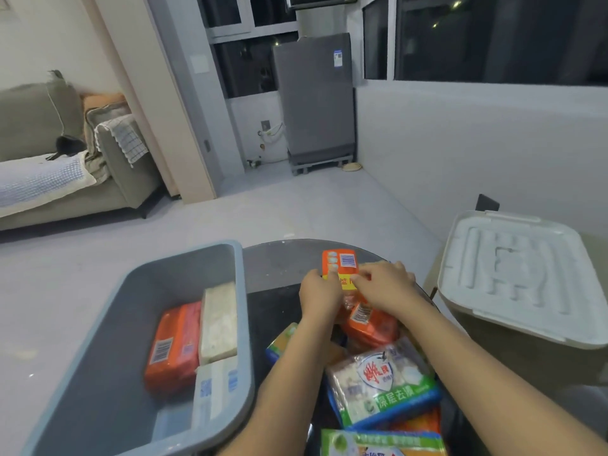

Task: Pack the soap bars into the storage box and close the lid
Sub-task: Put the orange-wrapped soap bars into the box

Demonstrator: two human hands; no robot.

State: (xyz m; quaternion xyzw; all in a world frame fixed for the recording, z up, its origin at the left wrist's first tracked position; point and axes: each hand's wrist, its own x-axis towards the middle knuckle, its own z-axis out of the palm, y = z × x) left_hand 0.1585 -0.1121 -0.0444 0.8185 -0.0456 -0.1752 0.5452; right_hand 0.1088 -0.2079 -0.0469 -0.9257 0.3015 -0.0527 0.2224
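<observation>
— Fingers of both hands are clamped on the same orange soap pack [340, 262]: the left hand [320, 291] pinches its near left edge, the right hand [383, 284] presses down over its lower right part. Which hand carries the weight, I cannot tell.

— Where is the pack?

— Raised over the far side of the dark round table [279, 258], just right of the grey storage box [230, 383], not yet over the opening.

— And what is already packed?

— Three bars, as far as I can see: an orange one [171, 347], a pale one [218, 320] beside it, and a white-and-blue one [215, 390] nearer the rim. Much of the box floor shows bare.

— What remains?

— Several packs on the table: another orange one [368, 324] under the wrists, a green-and-white bag [381, 386], a yellowish one [283, 340] and more at the bottom edge. The white lid [513, 278] lies well apart to the right, on another surface. I judge the job under halfway, with closing not yet begun.
</observation>
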